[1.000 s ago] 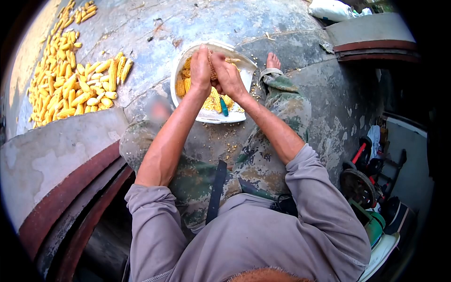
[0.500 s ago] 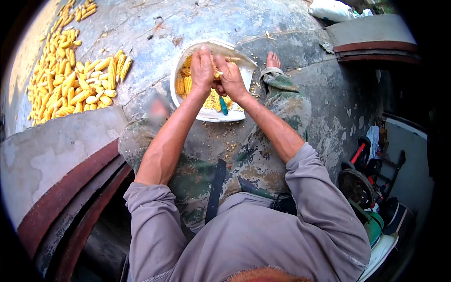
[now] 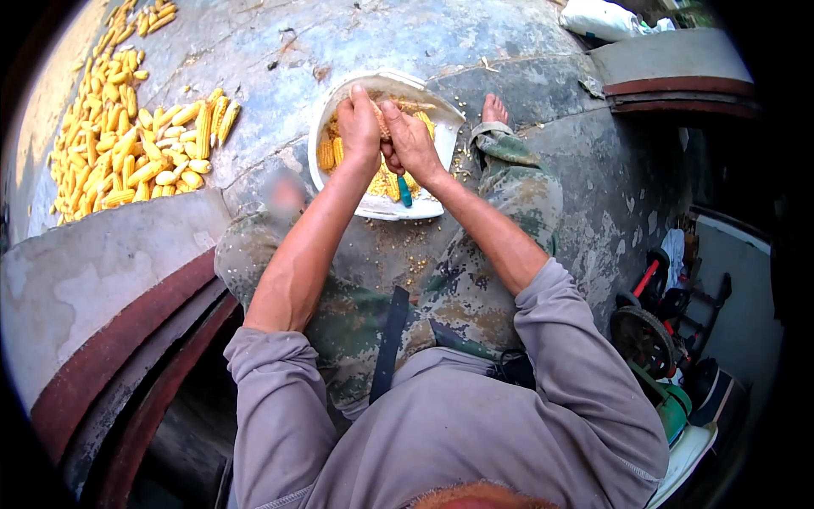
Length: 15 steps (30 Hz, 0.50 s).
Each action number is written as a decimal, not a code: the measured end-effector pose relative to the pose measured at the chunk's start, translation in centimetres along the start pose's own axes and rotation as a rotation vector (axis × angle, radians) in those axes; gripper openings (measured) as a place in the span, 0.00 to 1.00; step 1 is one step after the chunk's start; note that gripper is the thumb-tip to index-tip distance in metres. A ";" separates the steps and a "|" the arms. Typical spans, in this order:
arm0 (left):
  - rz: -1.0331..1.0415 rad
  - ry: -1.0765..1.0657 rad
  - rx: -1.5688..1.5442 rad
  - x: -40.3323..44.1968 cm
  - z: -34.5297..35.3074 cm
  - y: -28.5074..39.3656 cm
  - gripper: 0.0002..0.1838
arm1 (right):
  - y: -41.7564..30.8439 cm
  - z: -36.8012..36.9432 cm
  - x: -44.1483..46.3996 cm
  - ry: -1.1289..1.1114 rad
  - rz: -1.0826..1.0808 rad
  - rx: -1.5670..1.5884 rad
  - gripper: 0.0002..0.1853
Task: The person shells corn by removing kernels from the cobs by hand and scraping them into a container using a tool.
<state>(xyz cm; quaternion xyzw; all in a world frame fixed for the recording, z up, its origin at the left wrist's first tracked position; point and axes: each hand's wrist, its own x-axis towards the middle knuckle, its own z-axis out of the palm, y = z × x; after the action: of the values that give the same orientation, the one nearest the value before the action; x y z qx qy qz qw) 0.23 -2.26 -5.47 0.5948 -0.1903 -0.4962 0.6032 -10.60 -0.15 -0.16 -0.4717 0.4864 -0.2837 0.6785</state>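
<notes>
Over a white basin (image 3: 320, 174) between my legs, my left hand (image 3: 359, 136) and my right hand (image 3: 413, 144) are close together, fingers wrapped round a corn cob (image 3: 383, 125). Only a reddish strip of the cob shows between them; the rest is covered by my fingers. Below, the basin holds loose yellow kernels (image 3: 381, 187) and several ears of corn (image 3: 327, 154). A tool's green handle (image 3: 404, 192) leans among the kernels near the basin's front rim, its working end hidden.
A large pile of corn ears (image 3: 119, 153) lies on the concrete floor to the left. Scattered kernels (image 3: 415, 265) dot the ground by the basin. Concrete ledges (image 3: 110, 280) flank me. A wheeled machine (image 3: 644, 335) stands at the right, and a white sack (image 3: 602, 19) lies at the back.
My hands have shifted slightly on the cob, and my right thumb has moved. More of the reddish cob now shows between them. The basin and corn pile stay put.
</notes>
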 end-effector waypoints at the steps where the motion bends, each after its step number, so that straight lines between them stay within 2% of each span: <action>1: -0.002 0.000 0.000 0.2 -0.2 -0.4 0.29 | -0.1 0.0 0.0 0.001 0.001 0.000 0.32; 4: -0.007 0.038 0.123 0.1 -0.5 0.0 0.31 | -0.1 -0.2 -0.1 -0.012 -0.039 0.040 0.36; 6: 0.033 0.060 0.258 -0.4 -0.6 0.3 0.32 | -0.2 -0.1 -0.2 -0.015 -0.033 0.095 0.34; 7: 0.033 0.060 0.258 -0.5 -0.6 0.4 0.32 | -0.3 0.0 -0.3 -0.015 -0.033 0.095 0.34; 8: 0.034 0.066 0.259 -0.5 -0.6 0.4 0.31 | -0.4 0.1 -0.6 -0.023 0.005 0.204 0.29; 10: 0.037 0.069 0.259 -0.5 -0.7 0.7 0.31 | -0.8 0.1 -0.7 -0.030 0.042 0.312 0.30; 13: -0.063 -0.039 0.181 -1.2 -0.9 2.6 0.30 | -0.9 0.1 -0.6 -0.081 0.098 0.349 0.28; 15: -0.267 -0.202 -0.121 -2.1 -0.6 4.1 0.28 | -0.6 -0.1 -0.5 -0.099 0.096 0.367 0.26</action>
<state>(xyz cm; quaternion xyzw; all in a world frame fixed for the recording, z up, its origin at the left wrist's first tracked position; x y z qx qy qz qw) 1.28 -1.03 -1.15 0.5245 -0.1391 -0.6397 0.5444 -10.81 0.02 0.56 -0.3299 0.4145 -0.3111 0.7890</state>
